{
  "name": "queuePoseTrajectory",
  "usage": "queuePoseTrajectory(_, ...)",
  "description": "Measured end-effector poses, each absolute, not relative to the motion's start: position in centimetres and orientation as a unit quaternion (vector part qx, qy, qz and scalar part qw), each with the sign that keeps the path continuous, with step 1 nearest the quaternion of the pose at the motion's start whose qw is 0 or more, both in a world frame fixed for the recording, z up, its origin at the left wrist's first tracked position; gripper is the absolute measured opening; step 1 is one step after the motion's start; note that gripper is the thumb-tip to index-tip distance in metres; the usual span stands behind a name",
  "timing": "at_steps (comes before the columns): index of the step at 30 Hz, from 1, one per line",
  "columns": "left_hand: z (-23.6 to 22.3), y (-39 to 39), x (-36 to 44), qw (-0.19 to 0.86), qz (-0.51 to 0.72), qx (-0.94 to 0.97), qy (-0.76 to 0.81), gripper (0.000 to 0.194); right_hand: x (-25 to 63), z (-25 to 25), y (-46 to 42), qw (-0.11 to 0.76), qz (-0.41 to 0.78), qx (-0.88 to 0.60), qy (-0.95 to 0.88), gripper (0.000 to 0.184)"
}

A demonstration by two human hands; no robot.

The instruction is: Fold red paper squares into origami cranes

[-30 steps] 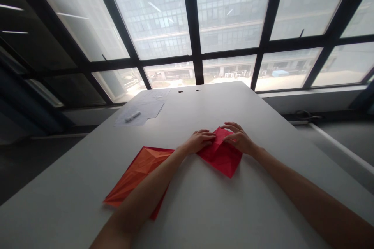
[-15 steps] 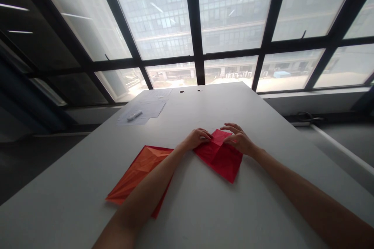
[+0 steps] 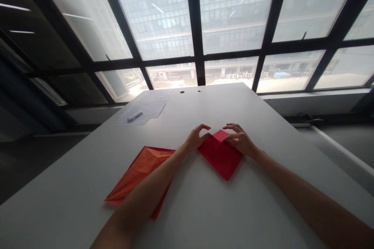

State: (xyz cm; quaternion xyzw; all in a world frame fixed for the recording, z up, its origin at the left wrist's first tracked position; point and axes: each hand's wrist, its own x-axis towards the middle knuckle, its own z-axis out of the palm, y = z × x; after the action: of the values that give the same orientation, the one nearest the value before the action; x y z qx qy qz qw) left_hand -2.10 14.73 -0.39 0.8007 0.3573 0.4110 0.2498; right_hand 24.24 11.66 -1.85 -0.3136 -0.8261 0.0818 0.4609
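A red sheet of folded paper lies on the white table with one corner toward me. Its far tip shows a lighter pink-red face, and creases run across it. My left hand is at its left edge, thumb on the paper and fingers arched above. On the right edge, my right hand has thumb and fingers at the paper near the lighter tip. Beside my left forearm lies orange paper with red edges, wrinkled and partly covered by that arm.
The white table stretches toward large dark-framed windows. At its far left lie white printed sheets with a whitish marker-like cylinder on top. Two small holes sit near the far edge.
My left hand has lifted its fingers off the paper's left part and arched them, thumb now at the edge. The red paper has turned and shifted slightly. My right hand stays at the right edge.
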Motion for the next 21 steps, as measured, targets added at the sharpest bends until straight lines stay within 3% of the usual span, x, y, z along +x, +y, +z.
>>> queuePoseTrajectory(2, 0.1, 14.0, -1.6, 0.205, 0.432, 0.809, 0.342, 0.01, 24.3, -2.0, 11.9, 0.488, 0.075, -0.338, -0.801, 0.015)
queuePoseTrajectory(7, 0.3, 13.2, -0.7, 0.14, 0.483, 0.761, 0.409, 0.017, 24.4, -2.0, 12.0, 0.545, 0.08, -0.379, -0.743, 0.014)
queuePoseTrajectory(10, 0.0, 13.5, -0.5, 0.269, 0.519, 0.661, 0.471, 0.041, 24.5, -2.0, 12.0, 0.561, 0.07, -0.393, -0.725, 0.013)
queuePoseTrajectory(13, -0.1, 13.6, -0.6, 0.438, 0.48, 0.635, 0.419, 0.063, 24.6, -2.2, 12.2, 0.573, 0.055, -0.415, -0.705, 0.012)
queuePoseTrajectory(15, 0.0, 13.6, -0.7, 0.483, 0.48, 0.631, 0.37, 0.071, 24.8, -2.3, 12.3, 0.578, 0.052, -0.426, -0.694, 0.012)
queuePoseTrajectory(21, 0.1, 13.8, -0.9, 0.52, 0.502, 0.61, 0.326, 0.055, 25.0, -2.1, 12.3, 0.58, 0.042, -0.433, -0.689, 0.011)
